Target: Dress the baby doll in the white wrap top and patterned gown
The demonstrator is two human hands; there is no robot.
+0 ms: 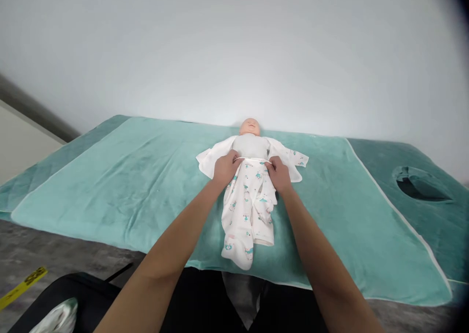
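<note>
A baby doll [250,126] lies on its back on a teal towel [139,186], head toward the wall. It wears a grey bodysuit and white footed trousers [249,211] printed with small teal figures. A white printed top [293,159] lies spread open under its torso. My left hand [226,167] grips the trousers' waistband at the doll's left-of-frame hip, fingers curled. My right hand [279,173] pinches the waistband at the other hip. The band is stretched between both hands across the doll's belly.
The towel covers a darker teal massage table with a face hole [421,186] at the right end. A plain pale wall stands behind. A yellow tape strip [22,286] lies on the grey floor at lower left, beside a dark bag [84,294].
</note>
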